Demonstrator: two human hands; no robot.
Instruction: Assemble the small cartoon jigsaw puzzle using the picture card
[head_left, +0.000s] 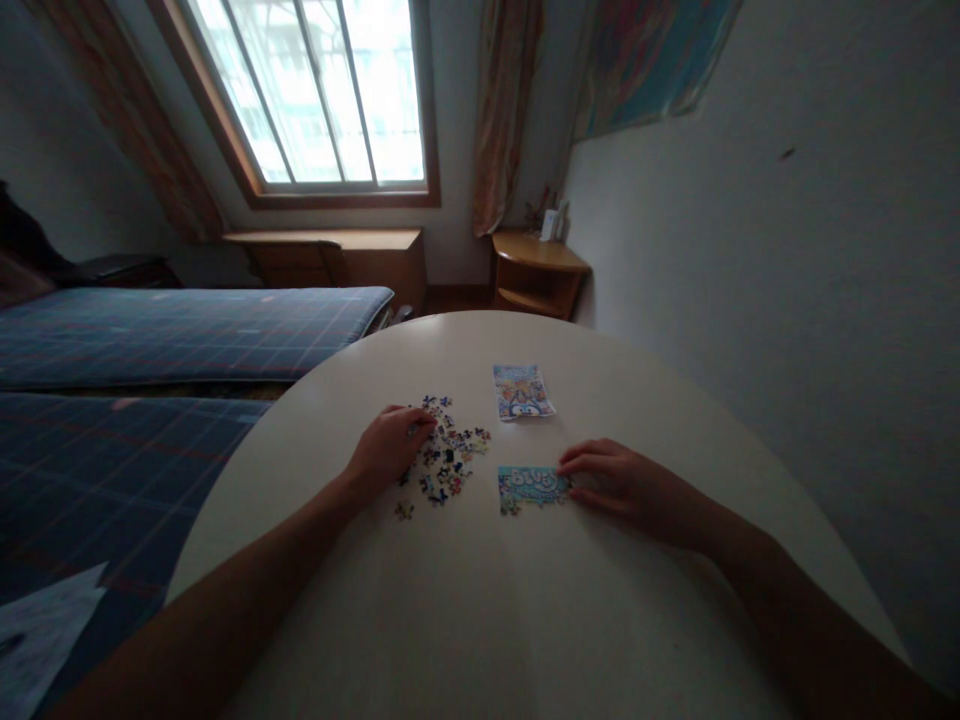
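Note:
A loose heap of small jigsaw pieces (448, 456) lies left of centre on the white table. My left hand (390, 442) rests at the heap's left side, fingers curled down among the pieces; what they hold, if anything, is hidden. Right of the heap lies a joined strip of jigsaw puzzle (531, 485), light blue with large pale letters and an uneven lower edge. The thumb and fingers of my right hand (611, 480) are closed at its right end. Beyond the strip sits a small printed picture sheet (521, 391) with a blue cartoon figure.
The round white table (465, 620) has a curved far edge. Beds with blue checked covers (187, 325) stand to the left, a paper sheet (49, 630) at lower left. A wooden corner shelf (540, 255) and a desk (375, 240) are behind. A wall (750, 300) runs along the right.

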